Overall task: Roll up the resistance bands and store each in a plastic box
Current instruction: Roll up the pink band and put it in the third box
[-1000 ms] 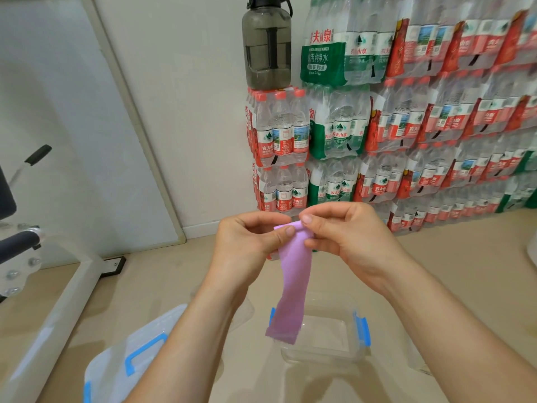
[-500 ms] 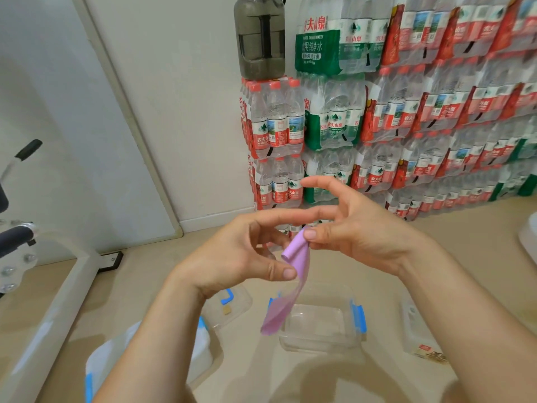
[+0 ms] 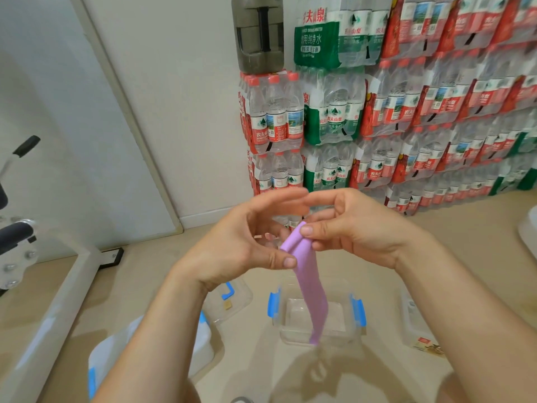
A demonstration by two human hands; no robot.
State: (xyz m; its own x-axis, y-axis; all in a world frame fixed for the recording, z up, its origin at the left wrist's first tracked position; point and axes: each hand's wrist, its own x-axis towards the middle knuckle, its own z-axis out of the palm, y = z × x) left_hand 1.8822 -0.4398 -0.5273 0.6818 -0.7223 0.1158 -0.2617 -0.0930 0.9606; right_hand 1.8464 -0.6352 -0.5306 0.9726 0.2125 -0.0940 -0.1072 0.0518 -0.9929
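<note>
Flat lilac rubber resistance band (image 3: 309, 292) hangs near-vertical, tail over clear lidless plastic box (image 3: 318, 315) on floor; rolled top pinched by right hand (image 3: 357, 231); left hand (image 3: 247, 242) thumb pressing it, fingers extended.

Shrink-wrapped packs of clear plastic water bottles with red and green labels (image 3: 406, 112) are standing stacked high on the beige floor (image 3: 479, 228), a smoky grey translucent water jug (image 3: 259, 36) sitting on top of the leftmost stack. A white-framed exercise machine (image 3: 52, 301) is resting at left, its black-tipped lever (image 3: 27, 145) sticking up
</note>
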